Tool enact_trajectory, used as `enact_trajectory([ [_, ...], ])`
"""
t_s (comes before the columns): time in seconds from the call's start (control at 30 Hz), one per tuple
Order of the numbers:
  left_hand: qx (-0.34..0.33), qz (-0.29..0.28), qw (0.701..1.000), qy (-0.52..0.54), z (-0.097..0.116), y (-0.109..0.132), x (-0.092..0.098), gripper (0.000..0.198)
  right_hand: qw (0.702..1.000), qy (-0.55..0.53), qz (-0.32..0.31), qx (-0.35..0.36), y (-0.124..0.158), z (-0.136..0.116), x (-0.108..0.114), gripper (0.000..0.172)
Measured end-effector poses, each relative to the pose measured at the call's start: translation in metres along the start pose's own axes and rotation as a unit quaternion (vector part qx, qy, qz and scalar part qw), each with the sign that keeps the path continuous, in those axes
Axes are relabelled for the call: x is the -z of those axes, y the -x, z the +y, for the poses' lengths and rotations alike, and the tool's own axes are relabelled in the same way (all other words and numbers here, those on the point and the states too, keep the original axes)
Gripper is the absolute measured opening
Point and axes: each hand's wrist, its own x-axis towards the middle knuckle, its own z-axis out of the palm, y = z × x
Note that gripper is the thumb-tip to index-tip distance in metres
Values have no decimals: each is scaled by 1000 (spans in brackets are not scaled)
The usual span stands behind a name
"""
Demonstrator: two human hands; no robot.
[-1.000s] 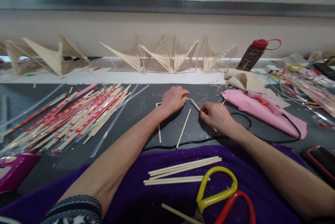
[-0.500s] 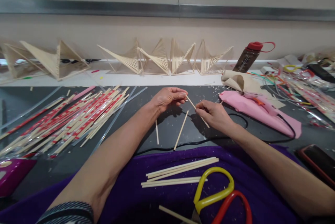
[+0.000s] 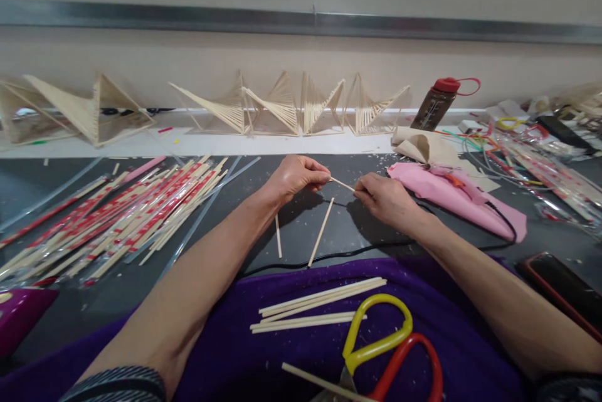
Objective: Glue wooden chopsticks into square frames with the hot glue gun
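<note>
A thin wooden stick spans the gap between my two hands above the grey table. My left hand pinches its left end between thumb and fingers. The right end disappears into the closed fingers of my right hand. Below them, two more sticks lie apart on the table, one short stick and one longer stick. Several cut sticks rest on the purple cloth in front of me. Scissors with one yellow and one red handle lie beside them.
Bundles of wrapped chopsticks spread over the left. Twisted stick models line the white ledge behind. To the right are a pink cloth with a corded tool on it, a red-lidded bottle and a dark case. A black cable crosses the table.
The stick has turned from a steep slant to a nearly level one. My right hand has shifted towards its end and rolled over slightly. The view has moved a little to the right.
</note>
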Motion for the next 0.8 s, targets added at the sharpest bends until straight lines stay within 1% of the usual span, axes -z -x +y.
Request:
enact_trajectory([
  [0.1, -25, 19, 997, -77, -1, 1, -1, 19, 999, 37, -6, -3, 1, 0, -1, 16],
  [0.17, -49, 48, 985, -157, 1, 3, -2, 19, 999, 29, -11, -15, 1, -3, -2, 16],
  [0.23, -79, 84, 966, -233, 4, 6, -4, 16, 999, -18, -14, -36, 1, -7, -4, 14],
  [0.3, -106, 115, 949, -274, 8, 8, -6, 14, 994, -93, -14, -62, 1, -11, -5, 14],
  [0.37, -128, 129, 946, -268, 11, 10, -6, 14, 981, -171, -16, -89, 1, -13, -7, 15],
  [0.4, -134, 126, 951, -247, 12, 11, -6, 15, 973, -206, -15, -103, 1, -13, -8, 16],
  [0.5, -128, 82, 977, -146, 11, 11, -5, 17, 941, -301, 1, -156, -1, -4, -10, 18],
  [0.6, -99, 14, 992, -78, 8, 9, -8, 18, 895, -390, 50, -210, -6, 11, -3, 21],
  [0.63, -91, -5, 993, -73, 8, 7, -11, 20, 882, -414, 71, -215, -7, 15, 3, 21],
  [0.7, -81, -39, 993, -83, 11, -1, -21, 24, 861, -452, 115, -202, -8, 22, 19, 21],
  [0.8, -77, -69, 986, -127, 22, -21, -47, 25, 846, -476, 159, -178, -7, 26, 46, 18],
])
